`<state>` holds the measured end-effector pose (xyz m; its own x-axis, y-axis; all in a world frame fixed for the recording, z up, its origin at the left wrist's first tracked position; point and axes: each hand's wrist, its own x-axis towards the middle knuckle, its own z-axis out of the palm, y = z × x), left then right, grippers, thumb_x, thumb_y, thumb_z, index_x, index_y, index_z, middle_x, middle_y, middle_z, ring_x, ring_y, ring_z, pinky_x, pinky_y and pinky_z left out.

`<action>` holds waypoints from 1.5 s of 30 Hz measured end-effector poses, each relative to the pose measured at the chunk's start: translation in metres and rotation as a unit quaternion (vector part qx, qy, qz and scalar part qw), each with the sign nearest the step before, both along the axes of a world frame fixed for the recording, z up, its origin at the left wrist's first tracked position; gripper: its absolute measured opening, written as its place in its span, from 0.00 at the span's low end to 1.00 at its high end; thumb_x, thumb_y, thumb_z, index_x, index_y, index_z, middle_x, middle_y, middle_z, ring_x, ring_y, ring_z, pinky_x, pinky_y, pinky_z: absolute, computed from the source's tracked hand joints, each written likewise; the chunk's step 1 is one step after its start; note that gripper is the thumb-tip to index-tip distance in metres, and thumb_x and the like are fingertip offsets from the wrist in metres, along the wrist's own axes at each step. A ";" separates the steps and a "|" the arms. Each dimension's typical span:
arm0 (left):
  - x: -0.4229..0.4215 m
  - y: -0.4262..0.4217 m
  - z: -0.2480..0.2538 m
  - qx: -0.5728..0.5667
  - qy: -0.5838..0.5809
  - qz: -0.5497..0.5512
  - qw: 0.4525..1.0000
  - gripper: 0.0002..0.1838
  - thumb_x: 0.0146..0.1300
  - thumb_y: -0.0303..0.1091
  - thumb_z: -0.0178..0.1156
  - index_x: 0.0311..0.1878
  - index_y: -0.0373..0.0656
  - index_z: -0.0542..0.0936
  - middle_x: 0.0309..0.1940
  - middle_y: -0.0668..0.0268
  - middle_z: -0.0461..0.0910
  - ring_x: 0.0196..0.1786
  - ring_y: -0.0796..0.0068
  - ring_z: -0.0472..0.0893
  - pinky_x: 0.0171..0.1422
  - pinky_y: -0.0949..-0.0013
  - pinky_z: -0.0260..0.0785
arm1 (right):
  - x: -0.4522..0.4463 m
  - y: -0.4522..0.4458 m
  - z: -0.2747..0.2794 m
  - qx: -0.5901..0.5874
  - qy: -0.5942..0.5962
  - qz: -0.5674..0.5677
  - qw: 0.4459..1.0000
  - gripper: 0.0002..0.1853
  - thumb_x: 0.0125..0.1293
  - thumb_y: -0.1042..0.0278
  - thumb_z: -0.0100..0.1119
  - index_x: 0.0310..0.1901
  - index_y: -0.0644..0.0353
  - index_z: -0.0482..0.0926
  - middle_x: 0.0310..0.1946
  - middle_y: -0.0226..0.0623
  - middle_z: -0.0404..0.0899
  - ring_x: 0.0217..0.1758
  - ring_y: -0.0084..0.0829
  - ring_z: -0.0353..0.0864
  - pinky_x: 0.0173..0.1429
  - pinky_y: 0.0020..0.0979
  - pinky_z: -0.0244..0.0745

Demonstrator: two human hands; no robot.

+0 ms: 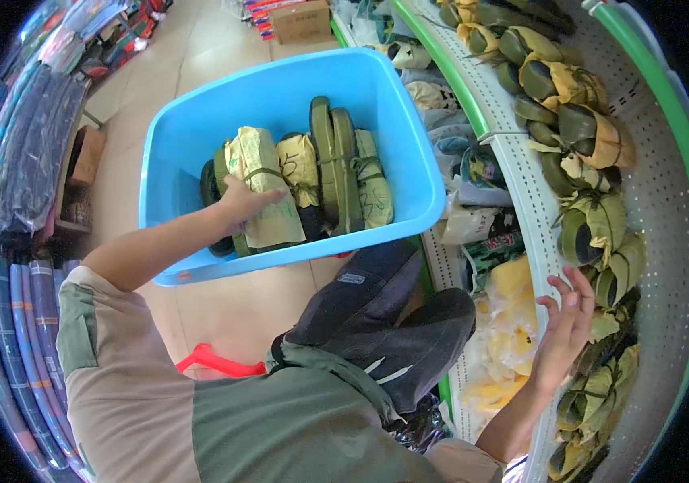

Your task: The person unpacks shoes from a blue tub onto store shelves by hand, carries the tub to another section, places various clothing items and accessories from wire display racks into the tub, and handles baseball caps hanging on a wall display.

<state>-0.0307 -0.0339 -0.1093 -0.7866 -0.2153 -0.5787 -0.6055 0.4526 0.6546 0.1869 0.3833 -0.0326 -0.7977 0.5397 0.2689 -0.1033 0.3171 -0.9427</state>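
A blue plastic tub (pixel 292 74) holds several bundles of olive-green shoes, some wrapped in paper and tied with dark cord. My left hand (pixel 246 201) reaches into it and grips a paper-wrapped shoe bundle (pixel 268 224) standing at the left; part of my grip is hidden. Beside it are a smaller wrapped bundle (pixel 299 165) and a pair of shoes with soles outward (pixel 336 165). Over the shelf at the right, my right hand (pixel 566 326) is open, its fingers apart and slightly curled. It is nearest to the shoe bundles (pixel 614 270) lined up there, holding nothing.
A perforated white shelf (pixel 513 189) with green edging runs along my right, with bagged goods (pixel 473 181) on a lower level. Folded plaid fabrics (pixel 34 322) are stacked at the left. A red plastic object (pixel 219 362) is near my knees; a cardboard box (pixel 300 22) stands beyond the tub.
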 end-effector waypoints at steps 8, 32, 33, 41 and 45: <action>-0.003 -0.029 0.001 0.055 0.060 -0.015 0.997 0.41 0.55 0.35 0.72 0.63 0.21 0.61 0.50 0.48 0.79 0.48 0.57 0.85 0.47 0.58 0.82 | 0.003 -0.003 -0.010 -0.012 0.004 0.022 1.000 0.19 0.76 0.61 0.51 0.59 0.67 0.72 0.58 0.43 0.76 0.56 0.34 0.78 0.52 0.32 0.76; 0.095 0.198 0.160 0.403 0.220 -0.384 0.801 0.45 0.60 0.37 0.71 0.74 0.34 0.56 0.59 0.51 0.69 0.65 0.66 0.70 0.66 0.64 0.66 | -0.016 -0.057 0.027 -0.234 0.116 0.090 0.961 0.45 0.58 0.73 0.72 0.71 0.71 0.52 0.57 0.51 0.76 0.59 0.36 0.79 0.62 0.36 0.77; 0.088 0.192 0.160 0.378 0.257 -0.401 0.794 0.43 0.61 0.36 0.70 0.73 0.35 0.57 0.60 0.51 0.69 0.65 0.67 0.69 0.65 0.65 0.66 | -0.017 -0.042 0.030 -0.217 0.115 0.038 0.969 0.45 0.59 0.69 0.73 0.70 0.71 0.53 0.54 0.52 0.78 0.54 0.37 0.82 0.57 0.36 0.81; 0.031 0.109 0.122 0.258 0.276 -0.341 0.861 0.25 0.70 0.39 0.58 0.67 0.40 0.69 0.59 0.57 0.74 0.61 0.68 0.74 0.62 0.63 0.69 | -0.060 0.112 0.062 -0.108 -0.034 -0.154 0.982 0.28 0.62 0.45 0.68 0.50 0.62 0.75 0.26 0.26 0.74 0.20 0.15 0.67 0.21 0.22 0.59; 0.007 0.069 0.093 0.245 0.212 -0.276 0.905 0.23 0.71 0.40 0.56 0.65 0.40 0.71 0.57 0.57 0.76 0.59 0.67 0.76 0.58 0.64 0.72 | -0.102 0.167 0.032 -0.178 -0.048 -0.121 0.975 0.27 0.61 0.44 0.70 0.46 0.60 0.77 0.26 0.24 0.73 0.22 0.15 0.67 0.24 0.20 0.62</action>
